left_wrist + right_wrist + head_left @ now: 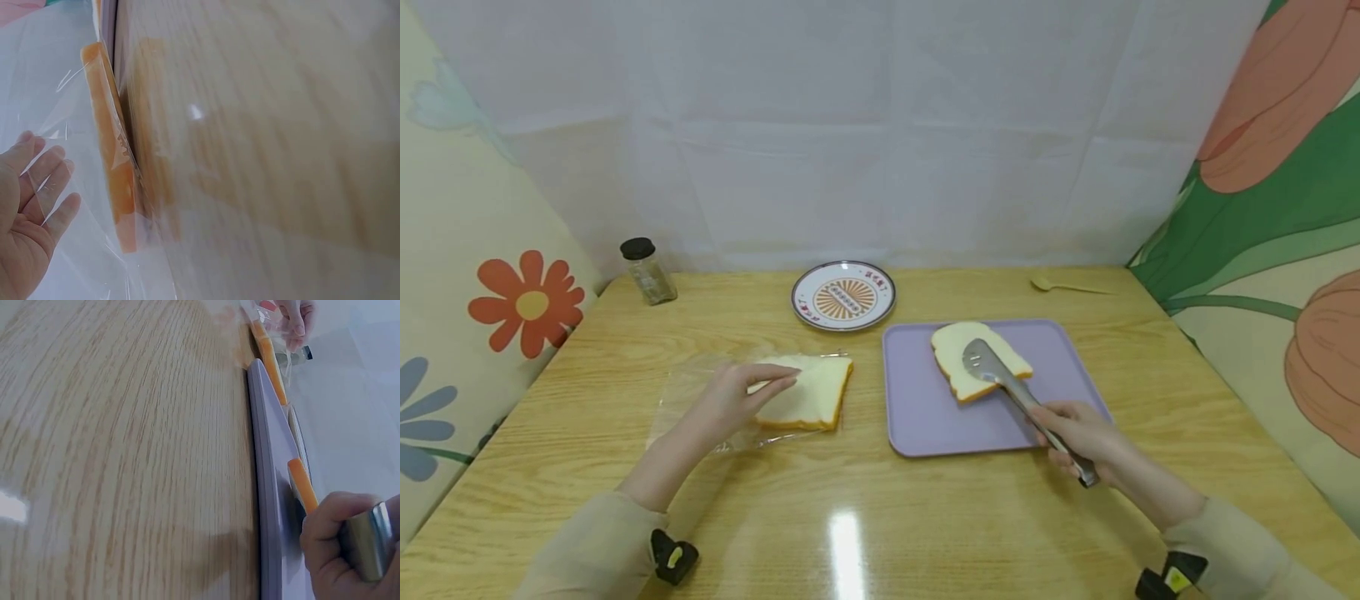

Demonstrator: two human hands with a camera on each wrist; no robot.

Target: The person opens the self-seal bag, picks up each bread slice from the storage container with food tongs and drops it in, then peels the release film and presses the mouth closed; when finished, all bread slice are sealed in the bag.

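My right hand [1078, 429] grips metal food tongs [1018, 390] by the handle. Their slotted end lies over a bread slice [955, 354] with an orange crust, on a light purple tray [917, 425]. To the left, a second bread slice [808, 400] lies in a clear plastic bag [688, 387] on the table. My left hand [737, 396] is above that slice, thumb and fingertips brought together on the bag's thin film. In the left wrist view the film stretches from the fingertips and covers part of the left hand [31, 212]. The tongs' lower arm is mostly hidden.
A round plate [805, 304] with an orange ray pattern stands behind the tray and bag. At the back left is a glass jar [655, 282] with a black lid. A small light-coloured spoon [1067, 287] lies at the back right. A white cloth [850, 167] hangs behind the table.
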